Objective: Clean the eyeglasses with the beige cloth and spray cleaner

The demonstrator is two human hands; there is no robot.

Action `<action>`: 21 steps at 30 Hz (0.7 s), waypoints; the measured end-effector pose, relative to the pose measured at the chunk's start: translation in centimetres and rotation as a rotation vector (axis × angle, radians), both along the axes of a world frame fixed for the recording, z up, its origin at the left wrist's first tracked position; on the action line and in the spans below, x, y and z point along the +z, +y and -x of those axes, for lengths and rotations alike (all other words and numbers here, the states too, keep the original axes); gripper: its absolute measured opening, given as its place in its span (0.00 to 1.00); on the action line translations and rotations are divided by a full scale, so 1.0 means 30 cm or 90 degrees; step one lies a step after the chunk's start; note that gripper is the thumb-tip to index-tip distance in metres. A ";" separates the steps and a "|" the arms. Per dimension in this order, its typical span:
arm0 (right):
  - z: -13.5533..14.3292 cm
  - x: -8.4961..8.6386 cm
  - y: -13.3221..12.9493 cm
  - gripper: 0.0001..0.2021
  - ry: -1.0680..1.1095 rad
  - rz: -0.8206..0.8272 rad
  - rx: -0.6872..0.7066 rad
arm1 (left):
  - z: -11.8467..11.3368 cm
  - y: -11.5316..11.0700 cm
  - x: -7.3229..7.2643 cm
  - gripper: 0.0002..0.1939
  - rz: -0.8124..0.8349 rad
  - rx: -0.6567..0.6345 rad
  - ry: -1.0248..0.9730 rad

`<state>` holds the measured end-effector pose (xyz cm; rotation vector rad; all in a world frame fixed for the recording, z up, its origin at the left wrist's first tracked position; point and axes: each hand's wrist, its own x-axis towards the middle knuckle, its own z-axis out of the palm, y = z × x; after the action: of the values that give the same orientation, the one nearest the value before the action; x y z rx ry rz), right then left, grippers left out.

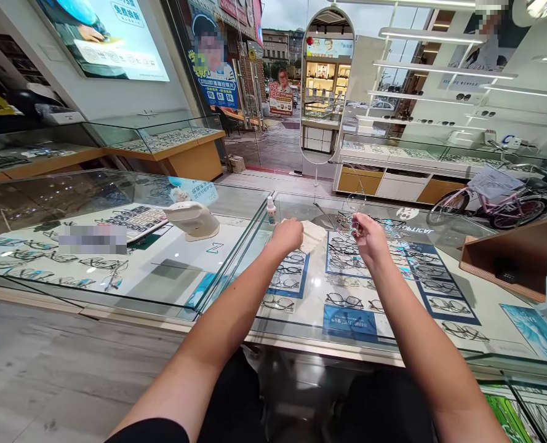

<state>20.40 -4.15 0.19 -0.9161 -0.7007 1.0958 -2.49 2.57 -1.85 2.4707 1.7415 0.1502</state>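
Currently, right hand (369, 235) has fingers pinched on thin-rimmed eyeglasses (357, 200), held up over the glass counter (317, 320). Left hand (288, 237) has fingers curled at a pale cloth (314, 235); cannot tell whether they grip it. Spray bottle (271, 211) stands just beyond; white device (192, 220) farther left; wooden stand (515, 255) at far right. Forearms partly block the display frames (344, 300) under glass. Oval mirror (326, 86) beyond.

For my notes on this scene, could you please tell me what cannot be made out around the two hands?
In the head view:
Left hand at the cloth: fingertips, hidden by the hand itself.
Eyeglasses: the gripped part, covered by the right hand.
Spray bottle: label wording, too small to read.
Right arm: upper part, cut off by the bottom edge.
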 end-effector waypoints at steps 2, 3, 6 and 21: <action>0.001 0.000 0.000 0.19 0.000 -0.004 -0.003 | -0.003 -0.006 0.009 0.11 -0.001 -0.018 -0.011; 0.002 0.000 0.000 0.18 0.000 -0.005 -0.007 | -0.005 -0.011 0.016 0.12 -0.005 -0.026 -0.015; -0.001 -0.001 0.004 0.16 0.023 -0.006 -0.036 | -0.023 -0.035 0.040 0.12 -0.109 -0.060 -0.092; 0.006 0.048 -0.036 0.16 0.095 -0.010 -0.097 | -0.174 -0.191 0.032 0.11 -0.594 -0.337 -0.446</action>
<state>20.20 -5.23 1.64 -0.8506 -0.5074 1.0110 2.73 -3.16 -0.91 2.7162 0.7405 1.8315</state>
